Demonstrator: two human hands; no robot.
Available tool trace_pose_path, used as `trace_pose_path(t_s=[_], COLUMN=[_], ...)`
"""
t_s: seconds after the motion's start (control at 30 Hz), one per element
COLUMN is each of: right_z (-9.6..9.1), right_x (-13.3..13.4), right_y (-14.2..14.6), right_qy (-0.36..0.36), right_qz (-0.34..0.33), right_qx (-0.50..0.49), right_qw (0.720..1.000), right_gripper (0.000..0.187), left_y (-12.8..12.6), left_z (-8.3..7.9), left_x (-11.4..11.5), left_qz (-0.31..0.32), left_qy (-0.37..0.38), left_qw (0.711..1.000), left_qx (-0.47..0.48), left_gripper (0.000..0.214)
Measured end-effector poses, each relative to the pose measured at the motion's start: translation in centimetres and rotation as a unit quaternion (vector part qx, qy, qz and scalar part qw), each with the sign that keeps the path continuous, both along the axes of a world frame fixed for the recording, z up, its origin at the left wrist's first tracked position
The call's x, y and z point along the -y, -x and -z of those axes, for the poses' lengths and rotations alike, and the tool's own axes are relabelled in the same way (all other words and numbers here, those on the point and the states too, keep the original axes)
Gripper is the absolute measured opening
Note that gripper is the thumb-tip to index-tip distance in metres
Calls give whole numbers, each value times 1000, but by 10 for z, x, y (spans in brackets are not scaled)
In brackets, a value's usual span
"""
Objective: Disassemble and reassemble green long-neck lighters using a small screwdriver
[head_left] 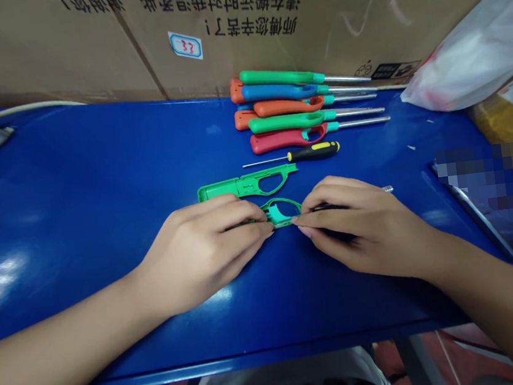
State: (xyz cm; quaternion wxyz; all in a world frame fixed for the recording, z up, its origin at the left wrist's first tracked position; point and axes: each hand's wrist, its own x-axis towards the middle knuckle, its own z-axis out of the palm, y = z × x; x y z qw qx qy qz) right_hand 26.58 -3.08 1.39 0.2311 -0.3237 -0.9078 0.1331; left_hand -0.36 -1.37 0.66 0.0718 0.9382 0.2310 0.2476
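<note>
My left hand [207, 250] is closed on the left part of an opened green lighter shell [285, 201], hiding most of it. A turquoise trigger [278, 215] sits inside the shell's loop. My right hand [362, 224] has its thumb and fingers pinched at the shell's right end; whether they also grip a small part is hidden. A metal tip [388, 189] shows just beyond the right knuckles. Behind my left fingers lies the other green shell half [241, 183], its hollow inside facing up.
A black-and-yellow screwdriver [314, 151] lies behind the shells. Past it, several long-nosed lighters [290, 138] are stacked against a large cardboard box [84, 57]. On the right are a phone [481, 210] with a cable and a white plastic bag [468, 57]. The blue table's [174, 368] front edge is near me.
</note>
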Motion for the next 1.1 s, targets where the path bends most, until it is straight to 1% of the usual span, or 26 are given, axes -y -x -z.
trace_pose_path(t_s=[0.2, 0.37, 0.43, 0.5, 0.57, 0.67, 0.73, 0.83, 0.97, 1.1], right_z=[1, 3, 4, 4, 4, 4, 5, 6, 6, 5], right_x=[0, 3, 3, 3, 3, 4, 4, 5, 5, 4], right_y=[1, 4, 5, 5, 5, 4, 4, 4, 5, 5], right_qy=[-7, -33, -33, -28, -22, -19, -17, -12, -2, -7], right_qz=[1, -1, -6, -8, -8, -7, -8, -11, -14, -13], right_qx=[7, 26, 30, 37, 39, 42, 49, 53, 57, 57], right_qw=[1000, 999, 999, 999, 999, 999, 999, 998, 998, 998], right_gripper=[17, 26, 26, 26, 27, 29, 31, 34, 34, 33], left_y=[1, -2, -2, 1, 5, 16, 22, 28, 29, 29], left_z=[0, 4, 1, -6, -18, -34, -40, -40, -35, -34], left_x=[-1, 0, -2, -5, -10, -17, -20, -23, -26, -28], left_qz=[-10, -17, -18, -9, 8, -3, -9, -11, -3, -10], left_qy=[15, 26, 32, 36, 43, 58, 73, 99, 148, 190], left_qw=[1000, 999, 999, 999, 999, 996, 994, 990, 986, 980], left_qx=[2, 4, 6, -4, -26, -65, -86, -98, -76, -54], left_gripper=[13, 12, 13, 14, 17, 19, 19, 20, 21, 17])
